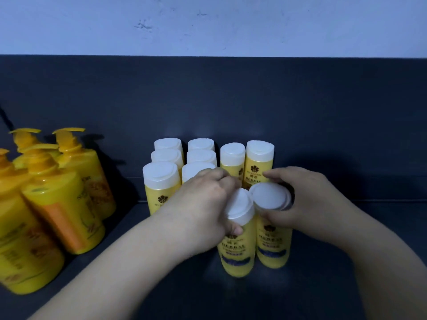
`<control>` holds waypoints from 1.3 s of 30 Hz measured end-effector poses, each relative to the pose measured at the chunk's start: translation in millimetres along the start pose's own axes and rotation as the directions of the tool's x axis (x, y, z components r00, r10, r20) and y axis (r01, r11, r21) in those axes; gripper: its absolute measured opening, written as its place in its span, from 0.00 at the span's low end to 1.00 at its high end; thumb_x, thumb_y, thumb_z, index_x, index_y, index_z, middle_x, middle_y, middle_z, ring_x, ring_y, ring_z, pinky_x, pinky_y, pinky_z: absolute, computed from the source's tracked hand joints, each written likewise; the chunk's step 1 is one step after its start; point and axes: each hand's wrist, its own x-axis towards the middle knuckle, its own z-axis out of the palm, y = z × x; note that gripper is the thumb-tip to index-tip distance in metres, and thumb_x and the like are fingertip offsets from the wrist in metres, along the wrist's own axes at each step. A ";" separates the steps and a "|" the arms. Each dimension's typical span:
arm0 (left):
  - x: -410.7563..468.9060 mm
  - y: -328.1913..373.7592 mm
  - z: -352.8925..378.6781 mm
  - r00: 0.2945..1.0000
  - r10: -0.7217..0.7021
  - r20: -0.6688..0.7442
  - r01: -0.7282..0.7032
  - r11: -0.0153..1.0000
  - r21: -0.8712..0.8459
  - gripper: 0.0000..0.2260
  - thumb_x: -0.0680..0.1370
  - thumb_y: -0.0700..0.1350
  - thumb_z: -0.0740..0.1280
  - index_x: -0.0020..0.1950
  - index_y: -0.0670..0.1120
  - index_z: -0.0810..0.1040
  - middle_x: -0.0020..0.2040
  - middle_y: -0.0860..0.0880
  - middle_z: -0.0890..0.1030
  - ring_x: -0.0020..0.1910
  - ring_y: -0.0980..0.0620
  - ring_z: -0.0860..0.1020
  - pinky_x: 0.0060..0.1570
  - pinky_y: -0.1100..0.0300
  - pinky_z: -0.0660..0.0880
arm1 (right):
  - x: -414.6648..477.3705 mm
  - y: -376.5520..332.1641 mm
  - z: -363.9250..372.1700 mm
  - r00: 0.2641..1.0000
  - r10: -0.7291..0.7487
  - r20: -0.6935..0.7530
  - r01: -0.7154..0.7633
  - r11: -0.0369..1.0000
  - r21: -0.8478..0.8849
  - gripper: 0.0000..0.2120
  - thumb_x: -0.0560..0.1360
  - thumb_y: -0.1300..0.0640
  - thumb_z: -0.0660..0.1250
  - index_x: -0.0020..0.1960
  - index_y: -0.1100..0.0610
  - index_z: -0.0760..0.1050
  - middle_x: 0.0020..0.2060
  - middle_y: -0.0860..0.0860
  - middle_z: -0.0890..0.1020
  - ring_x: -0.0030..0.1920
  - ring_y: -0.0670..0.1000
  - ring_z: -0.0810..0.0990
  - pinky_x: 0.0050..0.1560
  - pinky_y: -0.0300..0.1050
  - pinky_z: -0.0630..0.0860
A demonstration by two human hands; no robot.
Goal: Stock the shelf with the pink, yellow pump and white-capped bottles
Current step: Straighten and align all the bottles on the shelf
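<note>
Rows of white-capped bottles (161,179) stand packed at the back of the dark shelf (346,239), with yellow pump bottles (62,204) clustered to the left. Up front, two more stand side by side. The left hand (205,204) has its grip curled round the left bottle (238,250) below the cap. The right hand (309,204) has its grip wrapped round the right bottle (273,245) at the cap.

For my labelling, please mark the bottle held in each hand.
Left-hand bottle (239,247), head view, on its front label.
Right-hand bottle (269,196), head view, on its white cap top.
</note>
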 end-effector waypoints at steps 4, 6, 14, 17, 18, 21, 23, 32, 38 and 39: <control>-26.9 -16.1 -15.6 0.998 -0.031 0.052 0.032 1.000 -0.002 0.34 0.68 0.57 0.74 0.71 0.56 0.66 0.63 0.59 0.68 0.64 0.58 0.65 0.60 0.68 0.62 | -1.6 -25.5 6.8 0.994 -0.062 0.090 0.055 0.996 0.070 0.31 0.63 0.48 0.77 0.64 0.43 0.72 0.54 0.35 0.75 0.55 0.36 0.74 0.56 0.35 0.74; -36.6 -27.7 -23.8 0.996 -0.051 0.077 0.048 0.998 0.042 0.32 0.68 0.57 0.74 0.70 0.57 0.67 0.63 0.59 0.69 0.64 0.58 0.65 0.61 0.66 0.63 | 2.1 -38.3 14.8 0.989 -0.101 0.111 0.090 0.991 0.097 0.26 0.63 0.48 0.77 0.59 0.41 0.73 0.52 0.35 0.76 0.54 0.34 0.74 0.54 0.34 0.74; -60.6 -81.4 -37.2 0.986 -0.167 0.029 0.162 0.978 0.134 0.34 0.70 0.56 0.73 0.73 0.55 0.64 0.68 0.57 0.66 0.67 0.55 0.63 0.65 0.62 0.64 | 31.4 -80.9 57.2 0.977 -0.162 0.138 0.158 0.987 0.044 0.30 0.66 0.45 0.74 0.67 0.46 0.71 0.58 0.39 0.73 0.61 0.40 0.71 0.61 0.39 0.69; -62.4 -91.3 -35.1 0.985 -0.170 -0.001 0.169 0.979 0.114 0.36 0.70 0.55 0.73 0.75 0.54 0.63 0.69 0.57 0.65 0.68 0.55 0.62 0.66 0.64 0.62 | 34.9 -87.0 62.7 0.977 -0.152 0.148 0.157 0.987 -0.023 0.30 0.69 0.44 0.71 0.69 0.45 0.69 0.61 0.39 0.71 0.62 0.41 0.69 0.62 0.41 0.69; -62.2 -93.1 -34.1 0.986 -0.167 -0.004 0.166 0.980 0.105 0.35 0.70 0.55 0.73 0.75 0.54 0.63 0.69 0.57 0.65 0.68 0.55 0.62 0.66 0.64 0.61 | 35.4 -87.9 63.0 0.978 -0.151 0.143 0.161 0.985 -0.059 0.29 0.70 0.44 0.70 0.69 0.45 0.68 0.62 0.40 0.70 0.62 0.42 0.69 0.62 0.41 0.70; -59.2 -95.3 -31.1 0.986 -0.165 -0.014 0.165 0.983 0.074 0.33 0.72 0.54 0.72 0.74 0.55 0.64 0.68 0.56 0.64 0.68 0.55 0.62 0.65 0.64 0.63 | 35.1 -89.1 61.2 0.979 -0.159 0.131 0.176 0.975 -0.135 0.28 0.71 0.45 0.70 0.70 0.44 0.68 0.62 0.39 0.70 0.62 0.41 0.68 0.63 0.40 0.69; -56.4 -95.7 -30.4 0.987 -0.160 -0.019 0.161 0.984 0.073 0.32 0.73 0.55 0.71 0.74 0.55 0.65 0.67 0.55 0.64 0.67 0.54 0.63 0.64 0.63 0.65 | 33.5 -90.0 61.3 0.978 -0.157 0.140 0.179 0.970 -0.166 0.30 0.70 0.45 0.71 0.70 0.43 0.66 0.62 0.38 0.69 0.63 0.40 0.66 0.64 0.39 0.67; -60.1 -101.3 -27.6 0.972 -0.235 0.028 0.233 0.970 0.068 0.38 0.72 0.59 0.70 0.77 0.52 0.57 0.71 0.53 0.63 0.68 0.51 0.62 0.65 0.63 0.60 | 18.5 -94.8 71.9 0.998 -0.014 0.054 0.024 0.982 -0.187 0.33 0.69 0.47 0.73 0.71 0.43 0.62 0.62 0.43 0.64 0.59 0.45 0.68 0.58 0.40 0.70; -63.1 -98.6 -27.0 0.965 -0.249 0.089 0.261 0.950 -0.171 0.39 0.67 0.54 0.76 0.73 0.48 0.65 0.65 0.49 0.66 0.65 0.49 0.67 0.64 0.61 0.66 | 15.4 -100.0 78.4 0.994 0.103 0.034 -0.101 0.993 -0.064 0.32 0.69 0.49 0.75 0.67 0.42 0.63 0.61 0.46 0.68 0.56 0.47 0.69 0.56 0.43 0.71; -61.3 -96.1 -26.5 0.969 -0.229 0.092 0.242 0.954 -0.176 0.38 0.67 0.54 0.76 0.73 0.48 0.65 0.65 0.49 0.66 0.65 0.49 0.67 0.63 0.61 0.66 | 15.9 -99.9 76.5 0.993 0.113 0.041 -0.111 0.992 -0.053 0.31 0.69 0.50 0.75 0.66 0.42 0.64 0.61 0.46 0.67 0.57 0.48 0.70 0.56 0.43 0.71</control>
